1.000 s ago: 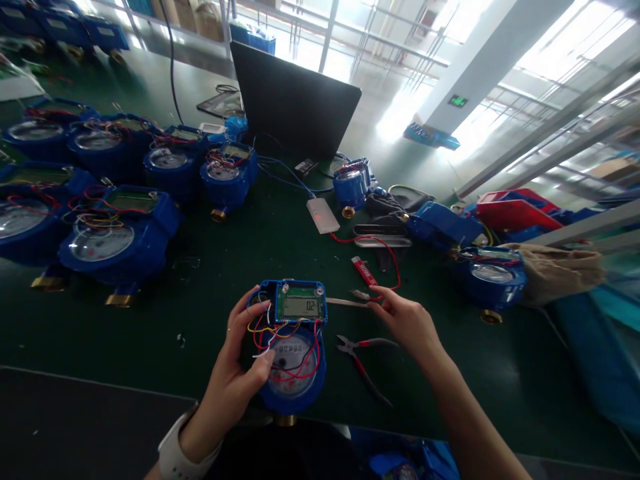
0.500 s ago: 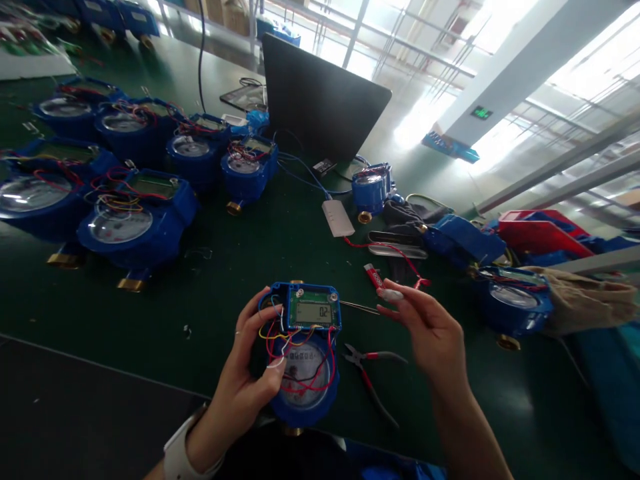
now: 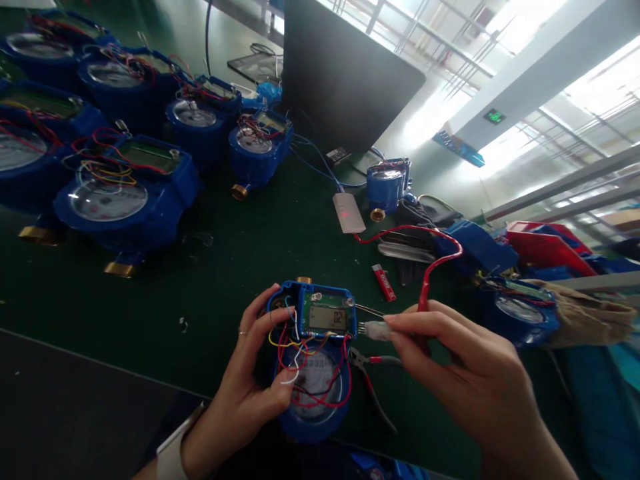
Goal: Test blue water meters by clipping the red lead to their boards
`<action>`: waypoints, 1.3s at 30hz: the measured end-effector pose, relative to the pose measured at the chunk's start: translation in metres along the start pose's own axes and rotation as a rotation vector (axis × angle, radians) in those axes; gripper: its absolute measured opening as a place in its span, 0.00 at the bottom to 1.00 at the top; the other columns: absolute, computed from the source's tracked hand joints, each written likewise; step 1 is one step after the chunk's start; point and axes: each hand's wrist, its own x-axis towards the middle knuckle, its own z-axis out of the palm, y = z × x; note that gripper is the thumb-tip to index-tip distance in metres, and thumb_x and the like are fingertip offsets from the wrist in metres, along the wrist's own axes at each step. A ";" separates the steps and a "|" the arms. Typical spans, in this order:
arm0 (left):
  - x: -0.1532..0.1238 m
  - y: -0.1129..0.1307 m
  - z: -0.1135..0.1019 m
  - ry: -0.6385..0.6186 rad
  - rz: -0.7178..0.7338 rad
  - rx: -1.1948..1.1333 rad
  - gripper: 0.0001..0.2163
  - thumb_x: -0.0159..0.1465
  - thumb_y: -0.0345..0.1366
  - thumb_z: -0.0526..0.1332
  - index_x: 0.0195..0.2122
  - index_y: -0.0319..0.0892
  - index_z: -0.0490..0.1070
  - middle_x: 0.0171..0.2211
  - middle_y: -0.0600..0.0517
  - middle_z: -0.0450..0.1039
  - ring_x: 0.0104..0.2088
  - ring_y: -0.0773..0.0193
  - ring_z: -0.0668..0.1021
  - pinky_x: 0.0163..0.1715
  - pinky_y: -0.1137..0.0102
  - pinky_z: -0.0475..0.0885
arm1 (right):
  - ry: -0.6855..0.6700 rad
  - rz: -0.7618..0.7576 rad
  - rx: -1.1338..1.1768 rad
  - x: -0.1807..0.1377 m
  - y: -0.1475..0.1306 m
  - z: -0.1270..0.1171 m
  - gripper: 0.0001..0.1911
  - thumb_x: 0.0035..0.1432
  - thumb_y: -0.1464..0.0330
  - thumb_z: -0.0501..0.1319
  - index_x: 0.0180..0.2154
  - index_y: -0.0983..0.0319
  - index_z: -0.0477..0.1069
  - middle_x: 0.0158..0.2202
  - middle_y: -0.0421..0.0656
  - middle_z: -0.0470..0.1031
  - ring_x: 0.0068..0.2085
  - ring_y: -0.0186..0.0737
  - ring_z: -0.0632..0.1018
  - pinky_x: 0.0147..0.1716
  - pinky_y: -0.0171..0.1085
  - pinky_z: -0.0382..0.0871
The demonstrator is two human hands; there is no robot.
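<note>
My left hand (image 3: 260, 363) grips the left side of a blue water meter (image 3: 313, 417) near the table's front edge. The meter's lid is off; a small display (image 3: 327, 318) on a green board and loose red, yellow, white and black wires show. My right hand (image 3: 460, 367) pinches a pale pin connector (image 3: 377, 330) on a red cable (image 3: 430, 270). The connector's metal pins point left at the board's right edge; whether they touch it I cannot tell. Tweezers (image 3: 369, 310) lie just behind the connector. Red-handled cutting pliers (image 3: 370, 383) lie right of the meter, partly hidden.
Several blue meters with loose wires (image 3: 120, 200) stand at the left. A white box (image 3: 349, 212) with a red light joins the red cable. A red lighter-like stick (image 3: 384, 283) lies near my right hand. A dark laptop screen (image 3: 345, 73) stands behind.
My right hand has brought the connector left and down to the meter's display edge, drawing the red cable along. A red light now shows on the white box. My left hand keeps its hold.
</note>
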 end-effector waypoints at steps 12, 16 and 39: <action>0.001 0.000 -0.001 -0.021 -0.014 -0.005 0.23 0.65 0.37 0.61 0.59 0.65 0.60 0.68 0.55 0.45 0.68 0.42 0.54 0.62 0.46 0.61 | -0.177 -0.064 -0.103 0.020 -0.010 -0.004 0.06 0.61 0.75 0.59 0.37 0.61 0.73 0.27 0.37 0.68 0.25 0.29 0.71 0.21 0.28 0.63; 0.001 0.000 -0.001 -0.025 -0.009 -0.011 0.23 0.65 0.38 0.61 0.59 0.65 0.60 0.69 0.55 0.45 0.68 0.43 0.54 0.62 0.46 0.60 | -0.173 -0.054 -0.092 0.018 -0.008 -0.003 0.06 0.62 0.75 0.59 0.39 0.59 0.72 0.28 0.37 0.68 0.26 0.29 0.71 0.22 0.29 0.62; 0.000 -0.002 -0.005 -0.055 0.065 0.010 0.22 0.67 0.38 0.59 0.60 0.63 0.60 0.69 0.55 0.46 0.68 0.45 0.54 0.64 0.46 0.57 | -0.282 -0.047 -0.031 0.023 0.001 -0.005 0.06 0.63 0.75 0.61 0.40 0.60 0.74 0.32 0.38 0.75 0.31 0.30 0.77 0.30 0.29 0.69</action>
